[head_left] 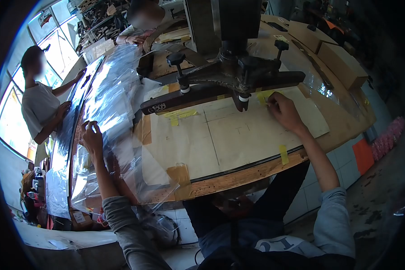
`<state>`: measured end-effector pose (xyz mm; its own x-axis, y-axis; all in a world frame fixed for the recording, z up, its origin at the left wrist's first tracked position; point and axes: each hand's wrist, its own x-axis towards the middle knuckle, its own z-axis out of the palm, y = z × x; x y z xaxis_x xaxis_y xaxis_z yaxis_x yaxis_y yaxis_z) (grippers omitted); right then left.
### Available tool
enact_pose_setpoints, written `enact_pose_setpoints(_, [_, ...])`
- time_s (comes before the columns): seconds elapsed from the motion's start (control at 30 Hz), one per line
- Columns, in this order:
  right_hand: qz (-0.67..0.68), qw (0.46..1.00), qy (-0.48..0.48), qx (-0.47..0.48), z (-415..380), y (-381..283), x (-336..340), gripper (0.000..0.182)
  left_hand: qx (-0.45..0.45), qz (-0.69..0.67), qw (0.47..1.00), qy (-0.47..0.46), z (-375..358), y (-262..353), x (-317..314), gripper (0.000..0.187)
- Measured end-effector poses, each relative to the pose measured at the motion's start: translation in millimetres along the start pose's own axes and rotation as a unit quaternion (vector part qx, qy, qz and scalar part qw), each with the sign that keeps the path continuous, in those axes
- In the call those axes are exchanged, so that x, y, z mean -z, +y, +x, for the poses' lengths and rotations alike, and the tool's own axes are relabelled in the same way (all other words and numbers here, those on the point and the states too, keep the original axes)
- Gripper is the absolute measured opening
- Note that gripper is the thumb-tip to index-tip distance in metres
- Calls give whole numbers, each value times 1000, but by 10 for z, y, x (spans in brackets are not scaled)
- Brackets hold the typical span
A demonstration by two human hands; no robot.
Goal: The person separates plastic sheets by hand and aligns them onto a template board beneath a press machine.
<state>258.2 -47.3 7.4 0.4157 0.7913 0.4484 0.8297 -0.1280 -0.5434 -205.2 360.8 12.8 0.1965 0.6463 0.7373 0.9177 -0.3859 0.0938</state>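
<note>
My left hand [92, 138] is raised over the clear plastic sheets [114, 96] on the left of the table. Its fingers are curled together, and I cannot make out what is between them. My right hand [283, 111] is closed in a pinch at the right end of a pale board [252, 144] marked with dark lines. The fingertips are close to yellow tape [264, 96] on the board; anything they hold is hidden. A dark metal press bar [220, 93] spans the board's far side, under a black press head [234, 63].
Brown tape [180, 180] covers the board's near left corner, and more yellow tape [284, 154] marks its front edge. Cardboard boxes [342, 63] stand at the far right. One person [40, 103] stands at the left edge, another [141, 36] behind the table.
</note>
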Motion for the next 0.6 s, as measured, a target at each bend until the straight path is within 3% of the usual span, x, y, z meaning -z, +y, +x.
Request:
enact_pose_setpoints(0.13, [-15, 999, -8, 36, -13, 74, -56, 13, 6, 9, 1000, -6, -5, 22, 19, 17])
enact_pose_setpoints(0.33, [-107, 986, -54, 112, -31, -62, -63, 32, 11, -4, 1000, -11, 2, -74, -89, 17])
enact_pose_setpoints(0.6, [-100, 988, -68, 99, -37, -55, -65, 42, 34, 10, 999, -36, 0, -55, -59, 19])
